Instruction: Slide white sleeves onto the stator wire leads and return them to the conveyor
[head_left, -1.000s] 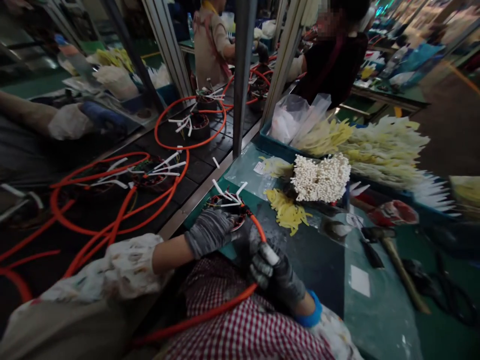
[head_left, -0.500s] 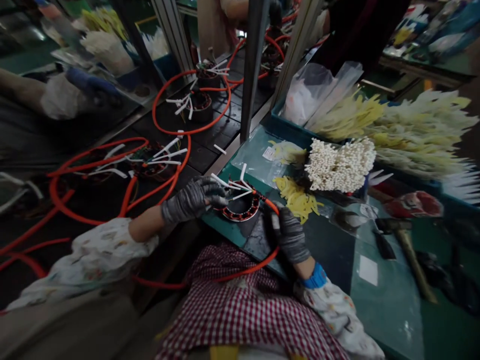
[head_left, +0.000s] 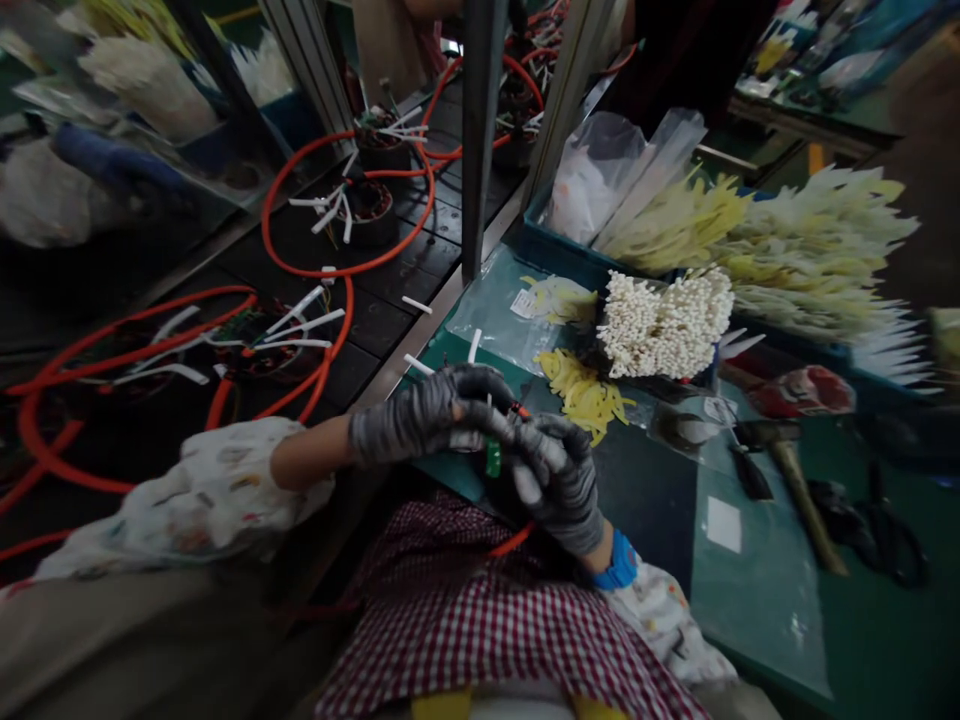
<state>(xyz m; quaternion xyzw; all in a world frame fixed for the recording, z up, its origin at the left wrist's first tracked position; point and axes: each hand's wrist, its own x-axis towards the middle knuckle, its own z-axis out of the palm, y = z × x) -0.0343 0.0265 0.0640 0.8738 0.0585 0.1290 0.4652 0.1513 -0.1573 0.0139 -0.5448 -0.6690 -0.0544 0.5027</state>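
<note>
My left hand [head_left: 457, 410], in a grey striped knit glove, reaches over a ring-shaped motor stator, with its fingers bent and closed. My right hand [head_left: 559, 475], gloved alike, meets it fingertip to fingertip, also closed; what each pinches is hidden. Just under the left fingertips shows a small green piece [head_left: 493, 456]. An orange cable [head_left: 514, 541] comes out below my right hand, and a short bit of orange shows above it. White sleeves [head_left: 475, 346] on the stator's leads poke up behind my left hand. The gloves cover most of the stator.
Left, more stators [head_left: 364, 212] with looped orange cables lie on a dark conveyor [head_left: 375, 335]. A metal post [head_left: 474, 140] stands ahead. Right are yellow sleeves [head_left: 581, 390], a bundle of white tubes [head_left: 664, 320], a hammer [head_left: 799, 490] and scissors [head_left: 892, 535]. Another person's blue glove [head_left: 112, 165] is far left.
Both hands have come together over the stator, my left moving right onto it. The fingers have closed in, and the green piece now shows. The view has shifted slightly.
</note>
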